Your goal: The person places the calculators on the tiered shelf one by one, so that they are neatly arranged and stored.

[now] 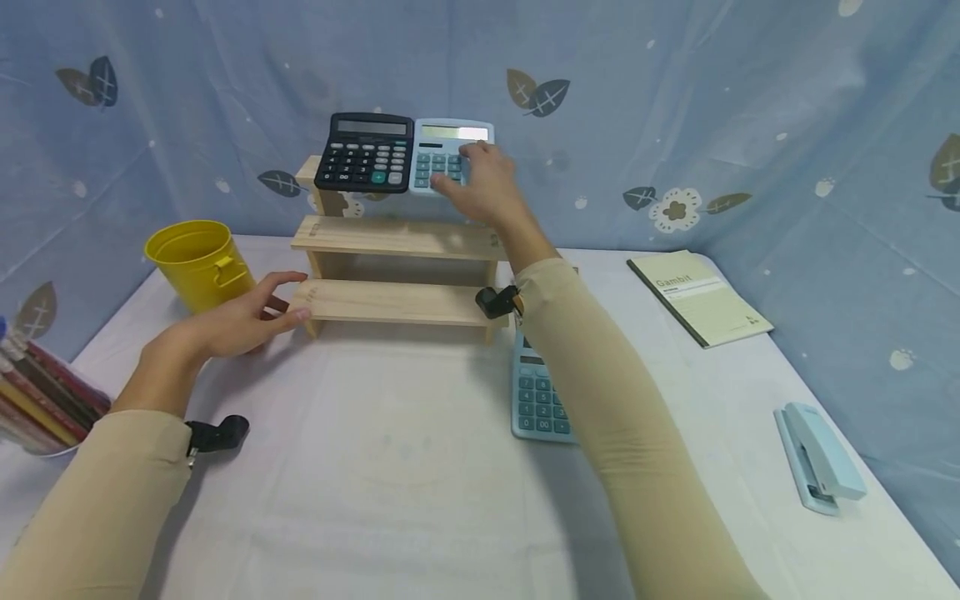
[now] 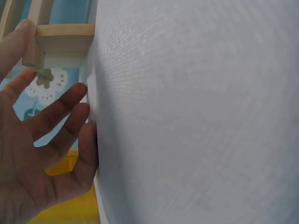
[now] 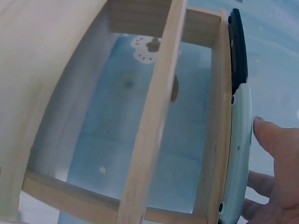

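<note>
While spread right hand (image 1: pixel 486 187) is touching upper rectangular pale-blue plastic calculator (image 1: pixel 441 153) and spread left hand (image 1: pixel 238 321) stepped pale-wood rack (image 1: pixel 393 300), overpushing could be toppling both.

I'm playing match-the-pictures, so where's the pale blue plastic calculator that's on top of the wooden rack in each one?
Head: the pale blue plastic calculator is in the upper middle, beside the black rectangular calculator, partly covered by the right hand.
Left wrist: it isn't in this picture.
Right wrist: lower right, seen edge-on.
Shared landmark: the stepped, light wooden rack shows in all three.
</note>
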Action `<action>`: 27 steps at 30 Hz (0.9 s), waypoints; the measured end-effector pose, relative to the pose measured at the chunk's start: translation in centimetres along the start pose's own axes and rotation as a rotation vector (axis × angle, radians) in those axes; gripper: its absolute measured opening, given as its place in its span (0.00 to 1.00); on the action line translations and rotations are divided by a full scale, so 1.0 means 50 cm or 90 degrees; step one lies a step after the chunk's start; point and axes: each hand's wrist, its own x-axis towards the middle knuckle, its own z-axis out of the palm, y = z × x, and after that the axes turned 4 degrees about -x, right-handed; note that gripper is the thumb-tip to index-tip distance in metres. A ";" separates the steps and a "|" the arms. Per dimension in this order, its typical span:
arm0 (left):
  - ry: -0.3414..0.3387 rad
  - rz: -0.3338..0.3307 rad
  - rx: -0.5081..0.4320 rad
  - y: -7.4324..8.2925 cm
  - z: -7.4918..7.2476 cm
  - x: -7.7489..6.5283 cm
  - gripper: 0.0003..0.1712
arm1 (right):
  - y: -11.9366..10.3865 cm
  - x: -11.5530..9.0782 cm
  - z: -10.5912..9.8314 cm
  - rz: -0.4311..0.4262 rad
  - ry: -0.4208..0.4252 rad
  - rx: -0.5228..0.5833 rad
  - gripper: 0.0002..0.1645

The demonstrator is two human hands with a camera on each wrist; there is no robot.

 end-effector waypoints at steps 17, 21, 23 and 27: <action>0.005 0.001 -0.010 0.002 0.002 -0.001 0.52 | 0.059 -0.054 -0.030 -0.061 0.022 -0.015 0.49; 0.001 0.000 -0.010 0.004 0.003 -0.002 0.52 | 0.080 -0.070 -0.037 -0.079 0.010 -0.026 0.50; 0.001 0.000 -0.009 0.005 0.003 -0.003 0.51 | 0.090 -0.078 -0.040 -0.083 0.003 -0.029 0.50; -0.001 -0.002 -0.010 0.008 0.002 -0.004 0.52 | 0.109 -0.094 -0.046 -0.092 -0.003 -0.039 0.50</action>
